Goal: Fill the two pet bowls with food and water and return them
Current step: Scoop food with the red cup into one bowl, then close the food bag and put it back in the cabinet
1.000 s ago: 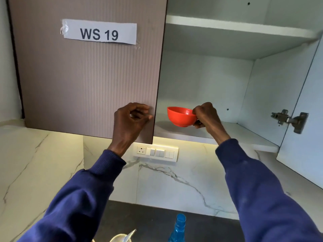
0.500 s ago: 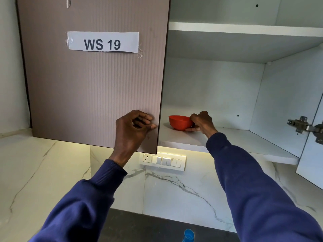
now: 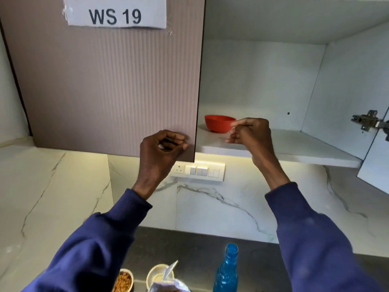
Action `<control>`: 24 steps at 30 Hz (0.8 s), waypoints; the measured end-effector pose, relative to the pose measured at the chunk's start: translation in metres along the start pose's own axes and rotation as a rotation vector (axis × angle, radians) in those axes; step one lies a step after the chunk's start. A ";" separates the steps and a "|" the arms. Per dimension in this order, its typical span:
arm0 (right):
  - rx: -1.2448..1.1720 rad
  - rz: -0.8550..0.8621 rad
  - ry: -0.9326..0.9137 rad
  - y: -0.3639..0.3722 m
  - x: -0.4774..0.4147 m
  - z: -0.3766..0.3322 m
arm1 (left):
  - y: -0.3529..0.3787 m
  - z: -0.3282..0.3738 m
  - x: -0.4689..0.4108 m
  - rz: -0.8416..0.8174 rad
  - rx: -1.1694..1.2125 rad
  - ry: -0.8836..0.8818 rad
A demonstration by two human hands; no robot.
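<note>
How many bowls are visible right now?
3: red bowl on the cupboard shelf; food bowl and white bowl at the bottom edge. The closed door may hide others.

Navy blue sweatshirt sleeves, ribbed cuffs; both hands bare, no rings

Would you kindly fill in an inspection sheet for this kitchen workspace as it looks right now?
Surface: dark countertop below, white marble-look backsplash behind it.
Job's things: red bowl upright on the lower cabinet shelf; bowl of brown kibble and white bowl at the bottom edge; blue bottle uncapped on the counter.
Clutter: opened food bag, partly cut off.
Hands: left hand curled at the closed door's lower corner; right hand empty, open, beside the red bowl, not touching it.
Cables: nothing seen.
Surroundings: "WS 19" label on the door; switch panel under the cabinet; right door open, hinge visible.
</note>
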State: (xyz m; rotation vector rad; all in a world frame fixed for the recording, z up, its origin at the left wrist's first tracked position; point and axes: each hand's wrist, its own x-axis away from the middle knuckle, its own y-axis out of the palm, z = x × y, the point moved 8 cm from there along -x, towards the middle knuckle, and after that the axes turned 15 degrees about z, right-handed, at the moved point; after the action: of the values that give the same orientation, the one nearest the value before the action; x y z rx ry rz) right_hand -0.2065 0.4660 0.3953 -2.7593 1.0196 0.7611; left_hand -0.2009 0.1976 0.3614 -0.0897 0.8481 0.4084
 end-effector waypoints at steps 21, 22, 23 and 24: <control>0.864 -0.539 0.164 0.007 0.325 0.291 | -0.149 -0.246 0.347 -0.498 -0.224 -1.269; 0.929 -0.543 0.166 0.000 0.331 0.298 | -0.152 -0.246 0.359 -0.503 -0.202 -1.352; 0.964 -0.556 0.207 -0.005 0.336 0.306 | -0.154 -0.248 0.369 -0.492 -0.160 -1.421; 0.971 -0.573 0.274 -0.011 0.341 0.313 | -0.155 -0.246 0.374 -0.474 -0.123 -1.474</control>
State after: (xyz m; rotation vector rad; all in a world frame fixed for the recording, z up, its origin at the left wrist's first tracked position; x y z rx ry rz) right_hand -0.1089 0.3573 -0.0439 -2.0903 0.3804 -0.1849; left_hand -0.0953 0.1145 -0.0927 -0.0750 -0.6536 0.0027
